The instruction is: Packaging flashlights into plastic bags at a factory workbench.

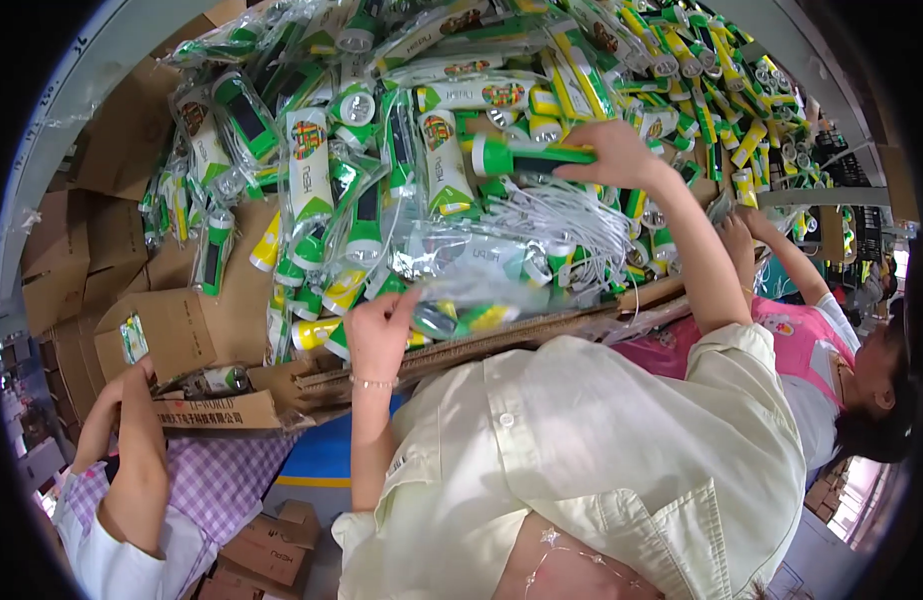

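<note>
My right hand [618, 156] is closed around the end of a green flashlight [527, 158] with a white head, raised above the pile and pointing left. My left hand [380, 335] pinches the edge of a clear plastic bag [492, 292], which is smeared by motion; whether anything is inside it I cannot tell. Between the two hands lies a bundle of thin white cables [572, 228]. Just beyond, bagged flashlights [310, 170] in white, green and yellow are heaped, some with a dark panel on the side.
Loose, unbagged flashlights [722, 70] fill the far right. A cardboard edge [462, 352] runs along the near side. At left a co-worker's hands [127, 385] reach to an open carton [162, 330]; at right another person's hands [742, 235] work close to my right arm.
</note>
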Demonstrator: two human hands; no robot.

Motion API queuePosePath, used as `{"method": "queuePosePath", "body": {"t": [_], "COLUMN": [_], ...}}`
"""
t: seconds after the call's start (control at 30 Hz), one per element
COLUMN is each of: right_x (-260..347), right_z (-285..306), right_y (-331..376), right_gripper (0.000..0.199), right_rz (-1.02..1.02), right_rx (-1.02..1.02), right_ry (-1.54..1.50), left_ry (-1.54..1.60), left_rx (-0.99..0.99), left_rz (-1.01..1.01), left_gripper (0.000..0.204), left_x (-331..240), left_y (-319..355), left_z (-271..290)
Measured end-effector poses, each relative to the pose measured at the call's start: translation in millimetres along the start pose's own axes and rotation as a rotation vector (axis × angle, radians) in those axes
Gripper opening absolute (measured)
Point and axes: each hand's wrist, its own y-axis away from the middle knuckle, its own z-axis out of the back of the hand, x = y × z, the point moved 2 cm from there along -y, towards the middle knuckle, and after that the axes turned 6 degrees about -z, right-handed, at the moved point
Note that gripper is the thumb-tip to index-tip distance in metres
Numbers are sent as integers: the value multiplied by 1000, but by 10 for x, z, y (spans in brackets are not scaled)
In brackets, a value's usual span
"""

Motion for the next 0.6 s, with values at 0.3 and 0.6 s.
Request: {"method": "queuePosePath", "body": {"t": [0.3,0.6], "right_x": [1229,1518], "right_z": [-27,-543], "right_y": [553,516], "right_gripper": [37,45], "right_rz": [223,295], "right_rx": [-286,46], "right_ry": [-781,62], "left_ry": [-10,167], "left_rx": [-123,-137], "left_rz": [-209,-185], "left_gripper": [23,19], "left_x": [-182,-121], "left_y": [-81,57], "left_z": [-240,-189]}}
